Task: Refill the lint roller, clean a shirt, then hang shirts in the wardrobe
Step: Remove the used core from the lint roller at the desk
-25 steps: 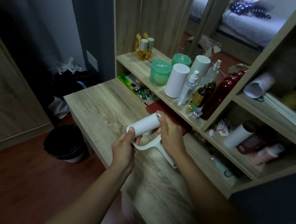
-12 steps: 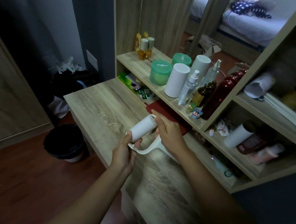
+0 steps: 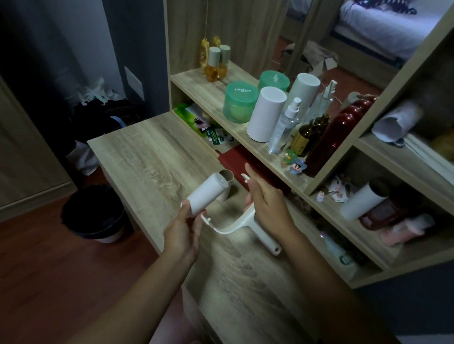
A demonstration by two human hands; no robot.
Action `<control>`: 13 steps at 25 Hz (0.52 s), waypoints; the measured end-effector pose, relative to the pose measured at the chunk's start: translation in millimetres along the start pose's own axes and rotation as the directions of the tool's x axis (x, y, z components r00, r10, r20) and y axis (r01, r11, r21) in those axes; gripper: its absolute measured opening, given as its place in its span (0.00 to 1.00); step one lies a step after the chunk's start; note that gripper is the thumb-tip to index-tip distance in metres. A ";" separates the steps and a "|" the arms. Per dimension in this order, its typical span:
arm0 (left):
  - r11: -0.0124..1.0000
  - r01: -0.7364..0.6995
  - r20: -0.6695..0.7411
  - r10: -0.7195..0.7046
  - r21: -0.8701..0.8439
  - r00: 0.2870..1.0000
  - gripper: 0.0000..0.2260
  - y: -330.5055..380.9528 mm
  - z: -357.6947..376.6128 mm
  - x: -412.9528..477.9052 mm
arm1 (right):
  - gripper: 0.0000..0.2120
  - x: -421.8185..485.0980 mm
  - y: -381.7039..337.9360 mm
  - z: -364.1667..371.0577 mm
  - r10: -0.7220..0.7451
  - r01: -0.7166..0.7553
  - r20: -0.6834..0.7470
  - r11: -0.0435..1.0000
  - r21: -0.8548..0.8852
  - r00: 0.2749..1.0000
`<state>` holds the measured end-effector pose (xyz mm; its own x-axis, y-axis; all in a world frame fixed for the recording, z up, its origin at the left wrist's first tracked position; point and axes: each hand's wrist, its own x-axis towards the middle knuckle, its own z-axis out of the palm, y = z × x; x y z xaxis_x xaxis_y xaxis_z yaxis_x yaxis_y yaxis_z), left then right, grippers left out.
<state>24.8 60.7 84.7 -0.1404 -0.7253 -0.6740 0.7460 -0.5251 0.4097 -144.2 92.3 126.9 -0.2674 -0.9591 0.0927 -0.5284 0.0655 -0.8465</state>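
My left hand (image 3: 183,234) grips the lower end of a white lint roll (image 3: 207,195), held tilted above the wooden desk (image 3: 146,158), its hollow core showing at the upper end. The roll is off the white lint roller frame (image 3: 244,226), which my right hand (image 3: 266,203) holds by its curved arm; the frame's two prongs are bare and its handle points down to the right. A spare white roll (image 3: 364,201) lies on the lower shelf at the right. No shirt or wardrobe interior is visible.
The shelf unit (image 3: 202,87) carries green jars (image 3: 240,103), a white cylinder (image 3: 265,114), a spray bottle (image 3: 283,126) and dark red bottles (image 3: 328,140). A red book (image 3: 239,159) lies under the shelf. A black bin (image 3: 93,213) stands on the floor left of the desk.
The roll was seated in the frame between both hands; now my left hand has pulled it leftward off the prongs, and my right hand holds the bare frame apart from it.
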 end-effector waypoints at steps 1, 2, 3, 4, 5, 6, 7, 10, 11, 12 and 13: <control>1.000 -0.009 -0.022 0.009 -0.014 1.000 0.11 2.3 -2.7 3.8 | 0.18 -0.8 9.0 1.4 0.028 -0.028 -0.004 1.000 -0.001 1.000; 0.999 -0.021 -0.038 0.020 -0.028 0.999 0.12 4.6 -5.7 6.7 | 0.15 -2.1 19.0 5.1 0.069 -0.069 0.011 0.998 0.000 0.998; 0.999 -0.036 -0.049 0.034 -0.033 0.998 0.14 6.7 -8.2 7.9 | 0.13 -3.6 30.5 10.8 0.122 -0.122 0.042 0.992 -0.003 0.992; 0.998 -0.052 -0.057 0.050 -0.031 0.997 0.15 8.1 -10.4 8.8 | 0.11 -5.0 41.6 17.5 0.177 -0.177 0.082 0.984 -0.008 0.981; 0.998 -0.066 -0.061 0.064 -0.020 0.996 0.16 8.7 -11.9 9.4 | 0.10 -5.8 54.2 25.1 0.226 -0.225 0.114 0.974 -0.022 0.968; 0.997 -0.074 -0.056 0.074 -0.003 0.996 0.16 9.2 -12.6 10.0 | 0.10 -6.3 66.3 32.4 0.266 -0.263 0.132 0.964 -0.038 0.955; 0.997 -0.079 -0.047 0.079 0.019 0.996 0.15 9.8 -12.8 10.1 | 0.10 -7.0 78.0 38.9 0.296 -0.289 0.132 0.955 -0.069 0.946; 0.994 -0.089 -0.024 0.091 0.070 0.996 0.10 10.3 -10.7 13.1 | 0.11 -6.8 101.1 48.2 0.325 -0.299 0.140 0.938 -0.177 0.936; 0.992 -0.091 -0.022 0.094 0.087 0.995 0.08 9.6 -9.1 15.4 | 0.12 -4.2 107.2 50.6 0.325 -0.295 0.147 0.936 -0.195 0.934; 0.991 -0.092 -0.011 0.093 0.098 0.996 0.08 9.7 -7.9 14.2 | 0.12 -3.3 110.8 52.1 0.316 -0.281 0.141 0.934 -0.221 0.938; 0.990 -0.094 0.006 0.094 0.101 0.996 0.07 10.1 -6.7 12.7 | 0.13 -2.2 112.9 53.4 0.304 -0.265 0.127 0.930 -0.254 0.944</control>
<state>34.9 49.2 76.2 -0.0739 -0.7742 -0.6287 0.6864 -0.4968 0.5311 -160.3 87.2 3.2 -0.3111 -0.9206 -0.2360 -0.6254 0.3853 -0.6785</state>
